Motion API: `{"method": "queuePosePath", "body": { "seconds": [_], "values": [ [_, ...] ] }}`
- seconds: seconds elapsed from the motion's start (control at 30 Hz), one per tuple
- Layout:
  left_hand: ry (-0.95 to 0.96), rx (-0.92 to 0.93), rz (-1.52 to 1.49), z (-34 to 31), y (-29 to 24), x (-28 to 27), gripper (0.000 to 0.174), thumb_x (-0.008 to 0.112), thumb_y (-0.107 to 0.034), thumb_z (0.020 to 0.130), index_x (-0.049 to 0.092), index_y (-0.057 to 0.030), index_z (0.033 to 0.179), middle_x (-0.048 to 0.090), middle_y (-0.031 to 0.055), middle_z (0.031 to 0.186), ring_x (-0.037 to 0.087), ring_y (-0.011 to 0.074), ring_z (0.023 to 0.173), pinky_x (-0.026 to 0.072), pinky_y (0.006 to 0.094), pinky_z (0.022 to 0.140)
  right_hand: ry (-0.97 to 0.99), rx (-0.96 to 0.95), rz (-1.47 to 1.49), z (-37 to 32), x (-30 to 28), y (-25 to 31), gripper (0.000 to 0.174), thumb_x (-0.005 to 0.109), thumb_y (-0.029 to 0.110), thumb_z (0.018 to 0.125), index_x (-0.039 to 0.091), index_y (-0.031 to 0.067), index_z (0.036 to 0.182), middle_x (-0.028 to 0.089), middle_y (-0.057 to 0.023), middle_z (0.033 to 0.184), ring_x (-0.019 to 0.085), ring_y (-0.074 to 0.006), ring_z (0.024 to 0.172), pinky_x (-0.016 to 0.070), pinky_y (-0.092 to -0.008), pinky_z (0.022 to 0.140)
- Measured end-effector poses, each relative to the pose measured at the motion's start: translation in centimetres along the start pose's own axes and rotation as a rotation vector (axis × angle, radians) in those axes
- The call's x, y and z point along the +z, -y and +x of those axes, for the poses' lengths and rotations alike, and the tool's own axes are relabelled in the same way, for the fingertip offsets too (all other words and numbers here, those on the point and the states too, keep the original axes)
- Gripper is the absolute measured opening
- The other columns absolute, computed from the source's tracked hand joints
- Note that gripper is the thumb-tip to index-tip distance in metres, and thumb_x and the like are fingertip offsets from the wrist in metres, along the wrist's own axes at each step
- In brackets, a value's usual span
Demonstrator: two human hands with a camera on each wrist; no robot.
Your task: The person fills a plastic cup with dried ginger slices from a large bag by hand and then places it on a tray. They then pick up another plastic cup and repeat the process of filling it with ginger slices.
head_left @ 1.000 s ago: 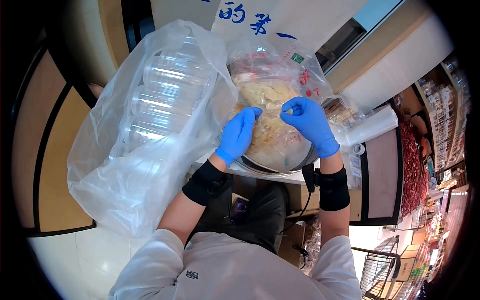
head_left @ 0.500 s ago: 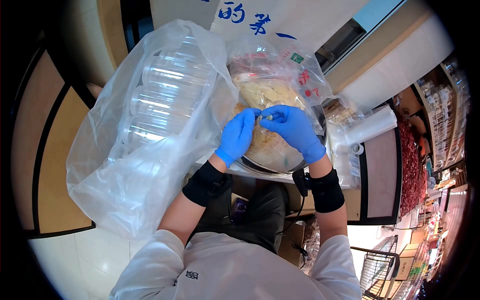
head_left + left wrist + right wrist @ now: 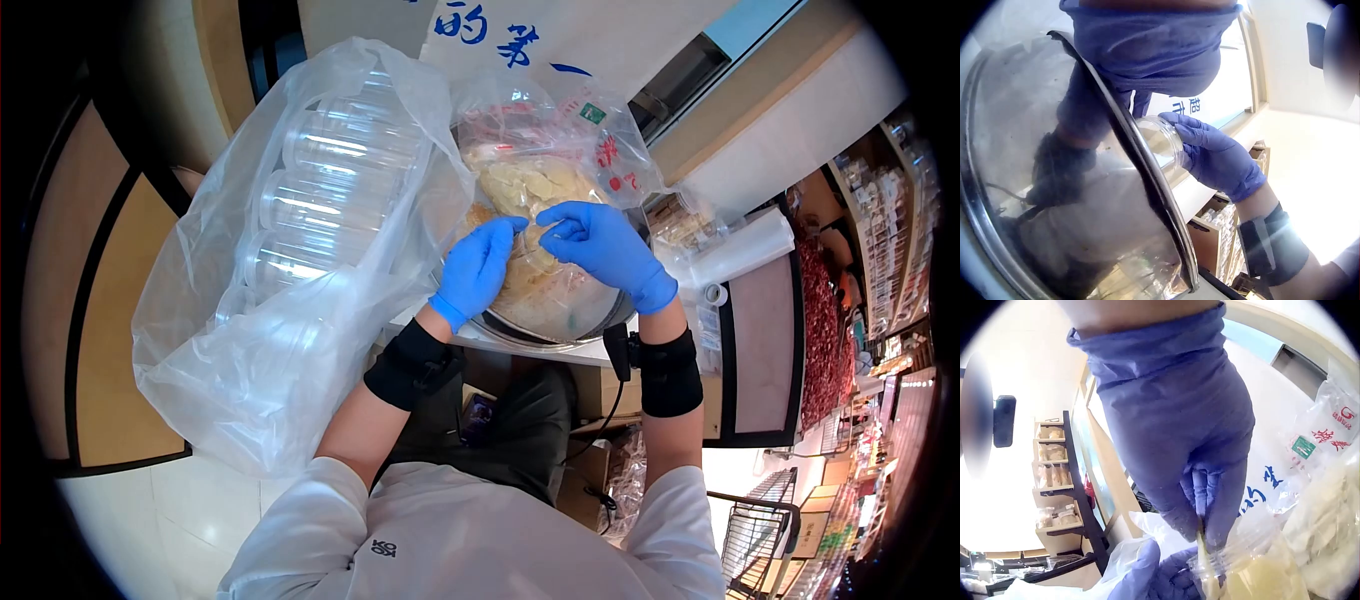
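Both hands wear blue gloves over a round steel basin (image 3: 545, 347) with a plastic bag of pale yellow slices (image 3: 535, 185) in it. My left hand (image 3: 475, 270) grips a clear round plastic tub (image 3: 1163, 140) over the basin; pale yellow pieces show inside the tub (image 3: 1260, 581) in the right wrist view. My right hand (image 3: 605, 255) is just to its right, thumb and fingertips together. In the right wrist view it pinches a thin pale slice (image 3: 1207, 565) at the tub's edge. The left fingers (image 3: 1179, 575) lie behind the tub there.
A large translucent bag (image 3: 200, 350) of stacked clear tubs (image 3: 330, 190) stands left of the basin. To the right lies a roll of clear plastic (image 3: 745, 250). A white sign with blue characters (image 3: 515, 45) rises behind. A shopping cart (image 3: 760, 540) stands at the lower right.
My right hand moved left to the tub, then drew back a little to the right. The left hand has stayed in place with the tub.
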State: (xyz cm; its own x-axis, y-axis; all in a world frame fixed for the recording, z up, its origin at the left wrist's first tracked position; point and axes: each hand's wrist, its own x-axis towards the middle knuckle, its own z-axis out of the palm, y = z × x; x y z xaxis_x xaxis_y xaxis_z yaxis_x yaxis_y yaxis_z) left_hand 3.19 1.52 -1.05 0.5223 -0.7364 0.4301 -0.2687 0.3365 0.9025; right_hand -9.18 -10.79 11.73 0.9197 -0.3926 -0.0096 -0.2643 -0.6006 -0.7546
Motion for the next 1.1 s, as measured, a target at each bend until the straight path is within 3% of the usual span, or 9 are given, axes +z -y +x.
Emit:
{"method": "queuePosePath", "body": {
  "seconds": [0.17, 0.4, 0.53, 0.6, 0.67, 0.77, 0.9, 0.97, 1.1],
  "values": [
    [-0.016, -0.001, 0.015, 0.1, -0.2, 0.0, 0.044, 0.034, -0.032, 0.105, 0.06, -0.0005, 0.121, 0.065, 0.0146, 0.113, 0.061, 0.0222, 0.106, 0.0445, 0.0333, 0.095, 0.14, 0.044, 0.022, 0.4, 0.3, -0.5, 0.028, 0.071, 0.011, 0.08, 0.068, 0.0022, 0.106, 0.068, -0.0084, 0.082, 0.064, -0.0127, 0.076, 0.0528, -0.0271, 0.071],
    [0.005, 0.014, -0.01, 0.0, 0.4, 0.1, 0.045, 0.032, -0.032, 0.105, 0.06, -0.0015, 0.122, 0.066, 0.0134, 0.112, 0.061, 0.0213, 0.106, 0.0445, 0.0329, 0.095, 0.0, 0.077, 0.043, -0.7, -1.6, 0.2, 0.024, 0.072, 0.01, 0.082, 0.067, -0.0009, 0.103, 0.068, -0.0052, 0.085, 0.065, -0.0119, 0.075, 0.0529, -0.0246, 0.069],
    [0.025, -0.004, -0.031, -0.1, 0.1, -0.1, 0.036, 0.054, -0.025, 0.096, 0.058, -0.0023, 0.124, 0.064, 0.0118, 0.112, 0.06, 0.0218, 0.106, 0.0442, 0.033, 0.095, -0.191, 0.132, 0.138, -1.4, -1.8, 0.2, 0.023, 0.071, 0.011, 0.083, 0.067, -0.0019, 0.102, 0.068, -0.004, 0.085, 0.065, -0.0103, 0.073, 0.0527, -0.0235, 0.067],
    [0.045, 0.028, 0.012, -0.1, -1.0, -0.3, 0.042, 0.065, -0.024, 0.09, 0.055, -0.0026, 0.125, 0.062, 0.0115, 0.114, 0.059, 0.0223, 0.108, 0.0438, 0.0336, 0.097, -0.211, 0.129, 0.144, -1.7, -1.9, -0.5, 0.023, 0.071, 0.011, 0.083, 0.067, -0.0014, 0.102, 0.068, -0.0037, 0.085, 0.065, -0.01, 0.072, 0.0525, -0.0232, 0.066],
    [0.125, 0.085, 0.22, 0.0, -1.9, -0.4, 0.066, 0.08, -0.024, 0.074, 0.05, -0.0051, 0.129, 0.057, 0.0123, 0.122, 0.056, 0.0244, 0.112, 0.0422, 0.0354, 0.099, -0.232, 0.127, 0.152, -2.0, -2.0, -0.9, 0.023, 0.071, 0.011, 0.084, 0.067, -0.0009, 0.103, 0.068, -0.0035, 0.086, 0.065, -0.0097, 0.071, 0.0523, -0.0229, 0.065],
    [0.262, -0.094, 0.047, 0.4, -0.7, -0.2, 0.075, 0.083, -0.028, 0.069, 0.048, -0.0062, 0.131, 0.054, 0.0133, 0.124, 0.053, 0.027, 0.115, 0.0408, 0.0371, 0.101, -0.214, 0.172, 0.166, -2.3, -2.0, -1.5, 0.021, 0.071, 0.01, 0.083, 0.068, -0.0005, 0.102, 0.069, -0.0035, 0.088, 0.065, -0.0097, 0.071, 0.0524, -0.0231, 0.064],
    [0.256, -0.11, 0.009, 0.4, -1.0, -0.1, 0.079, 0.084, -0.033, 0.068, 0.047, -0.0058, 0.131, 0.053, 0.0147, 0.123, 0.052, 0.0301, 0.117, 0.0413, 0.0375, 0.101, -0.154, 0.141, 0.103, -2.8, -1.9, -1.9, 0.019, 0.071, 0.008, 0.082, 0.069, 0.0014, 0.099, 0.069, -0.0037, 0.091, 0.065, -0.0099, 0.073, 0.0525, -0.024, 0.067],
    [0.357, -0.022, 0.417, 0.5, -2.0, -0.4, 0.085, 0.085, -0.04, 0.065, 0.046, -0.0049, 0.131, 0.052, 0.0166, 0.127, 0.051, 0.0318, 0.12, 0.0416, 0.0375, 0.101, -0.135, 0.128, 0.057, -3.2, -1.5, -1.6, 0.018, 0.071, 0.008, 0.082, 0.07, 0.0024, 0.099, 0.069, -0.0037, 0.09, 0.065, -0.0106, 0.075, 0.0525, -0.0244, 0.068],
    [0.367, 0.013, 0.468, 0.5, -1.7, -0.2, 0.089, 0.085, -0.046, 0.062, 0.046, -0.0053, 0.131, 0.054, 0.0187, 0.128, 0.055, 0.0332, 0.117, 0.0447, 0.0384, 0.097, -0.196, -0.045, -0.277, -4.1, -0.8, -1.2, 0.018, 0.071, 0.009, 0.081, 0.07, 0.0062, 0.099, 0.067, -0.0066, 0.089, 0.065, -0.0168, 0.076, 0.0517, -0.0272, 0.068]
  ]
}}
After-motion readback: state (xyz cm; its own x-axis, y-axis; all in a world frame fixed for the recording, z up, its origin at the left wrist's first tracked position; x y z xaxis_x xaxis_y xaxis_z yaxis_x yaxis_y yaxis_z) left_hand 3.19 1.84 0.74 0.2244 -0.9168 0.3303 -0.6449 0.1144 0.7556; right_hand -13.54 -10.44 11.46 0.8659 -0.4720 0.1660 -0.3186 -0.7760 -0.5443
